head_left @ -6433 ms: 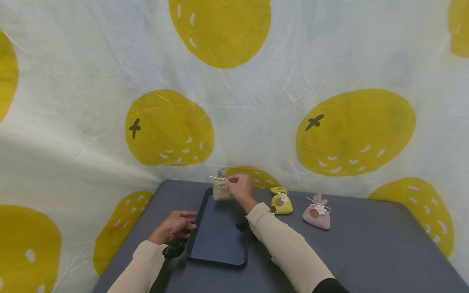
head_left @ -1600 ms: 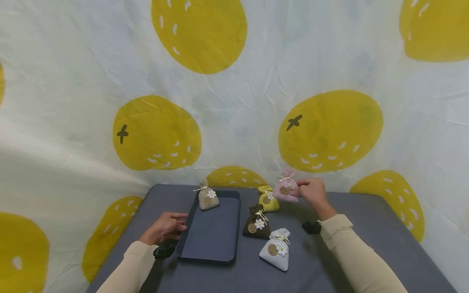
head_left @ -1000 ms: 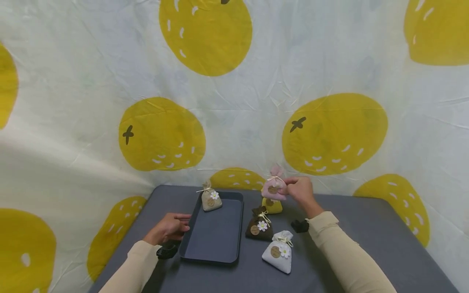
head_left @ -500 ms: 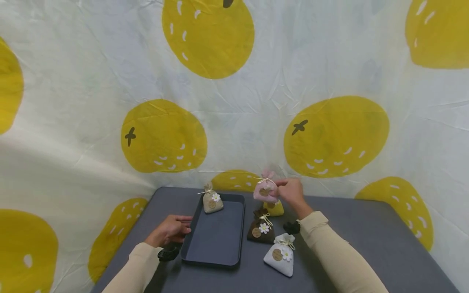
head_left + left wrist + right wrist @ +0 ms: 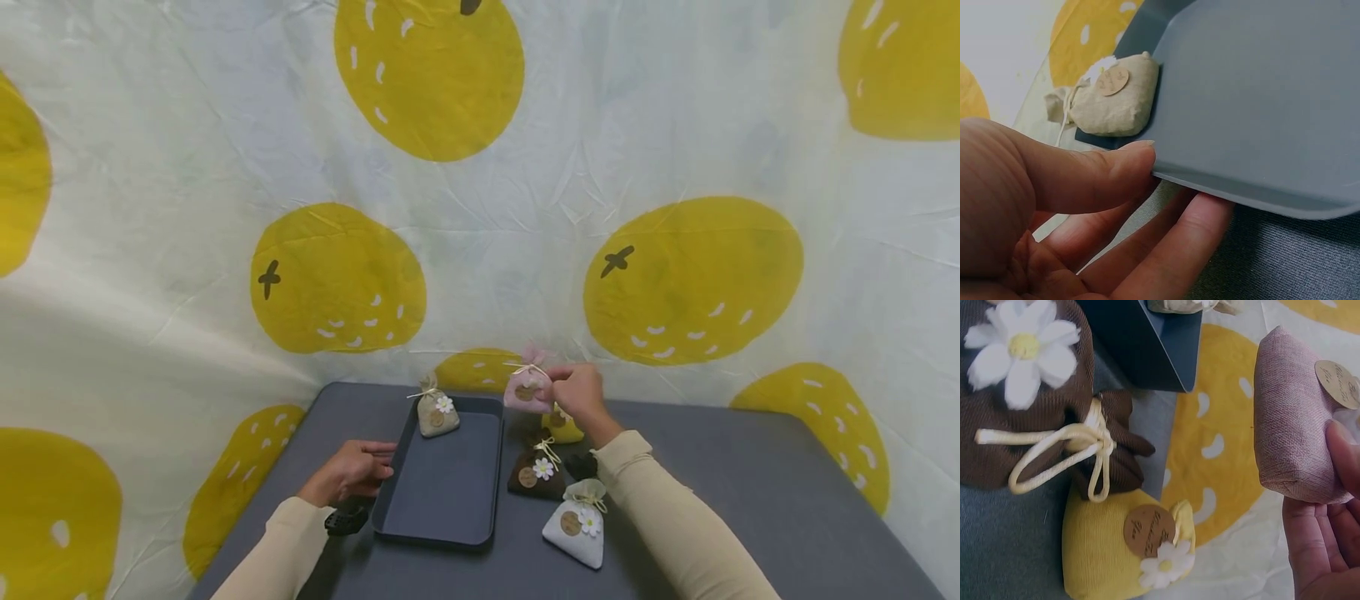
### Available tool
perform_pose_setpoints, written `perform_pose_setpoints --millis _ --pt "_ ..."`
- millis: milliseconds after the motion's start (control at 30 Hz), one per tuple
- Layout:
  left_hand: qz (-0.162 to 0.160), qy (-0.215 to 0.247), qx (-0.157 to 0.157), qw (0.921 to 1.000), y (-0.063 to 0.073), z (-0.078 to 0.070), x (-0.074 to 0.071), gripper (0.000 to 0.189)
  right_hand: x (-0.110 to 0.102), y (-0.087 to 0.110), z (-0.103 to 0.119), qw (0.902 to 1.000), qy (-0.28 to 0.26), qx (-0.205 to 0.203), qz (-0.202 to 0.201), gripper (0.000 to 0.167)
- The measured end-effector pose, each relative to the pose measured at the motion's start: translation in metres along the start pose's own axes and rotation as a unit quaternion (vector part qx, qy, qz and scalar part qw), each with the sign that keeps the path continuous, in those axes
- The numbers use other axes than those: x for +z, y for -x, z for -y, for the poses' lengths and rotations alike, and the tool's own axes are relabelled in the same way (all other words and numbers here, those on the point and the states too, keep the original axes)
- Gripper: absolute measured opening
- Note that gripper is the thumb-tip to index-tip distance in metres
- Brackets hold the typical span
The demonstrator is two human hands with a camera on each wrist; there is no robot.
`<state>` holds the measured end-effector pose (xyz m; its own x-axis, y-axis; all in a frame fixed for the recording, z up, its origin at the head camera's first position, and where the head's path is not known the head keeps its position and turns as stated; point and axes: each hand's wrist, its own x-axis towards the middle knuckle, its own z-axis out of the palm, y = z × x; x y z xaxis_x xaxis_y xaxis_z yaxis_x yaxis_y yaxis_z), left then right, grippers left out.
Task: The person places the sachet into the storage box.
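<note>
My right hand (image 5: 583,400) pinches a pink drawstring sachet (image 5: 527,392) in the air, between the tray and the yellow sachet. In the right wrist view the pink sachet (image 5: 1294,419) shows its round tag, with thumb and fingers gripping its side. My left hand (image 5: 350,473) holds the left rim of a dark grey tray (image 5: 442,492). Its thumb lies at the edge of the tray (image 5: 1260,112) and its fingers are against the outer side in the left wrist view. A beige sachet (image 5: 437,414) rests in the tray's far left corner, its tied top over the rim.
Right of the tray lie a brown sachet (image 5: 536,475), a white sachet (image 5: 577,529) and a yellow sachet (image 5: 564,429), partly hidden by the right hand. The grey table (image 5: 735,492) ends at a fruit-print curtain (image 5: 510,275).
The beige sachet, earlier held in the right hand, now lies in the tray. The pink sachet was lifted off the table and has moved left toward the tray. My left hand stays at the rim.
</note>
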<state>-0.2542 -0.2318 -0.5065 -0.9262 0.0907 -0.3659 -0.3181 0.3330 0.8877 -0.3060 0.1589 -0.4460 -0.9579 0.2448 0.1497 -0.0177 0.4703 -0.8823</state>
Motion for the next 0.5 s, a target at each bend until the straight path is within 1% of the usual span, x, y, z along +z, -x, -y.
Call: perform_pose_setpoints --millis 267,500 --pt "0.0 -0.001 0.001 1.0 0.001 0.0 -0.001 0.057 0.013 0.002 0.007 0.9996 -0.028 0.001 0.008 0.024" --pt "0.001 0.003 -0.001 1.0 0.0 0.001 0.0 0.058 0.027 0.002 0.011 0.9997 -0.023 -0.006 0.001 0.023"
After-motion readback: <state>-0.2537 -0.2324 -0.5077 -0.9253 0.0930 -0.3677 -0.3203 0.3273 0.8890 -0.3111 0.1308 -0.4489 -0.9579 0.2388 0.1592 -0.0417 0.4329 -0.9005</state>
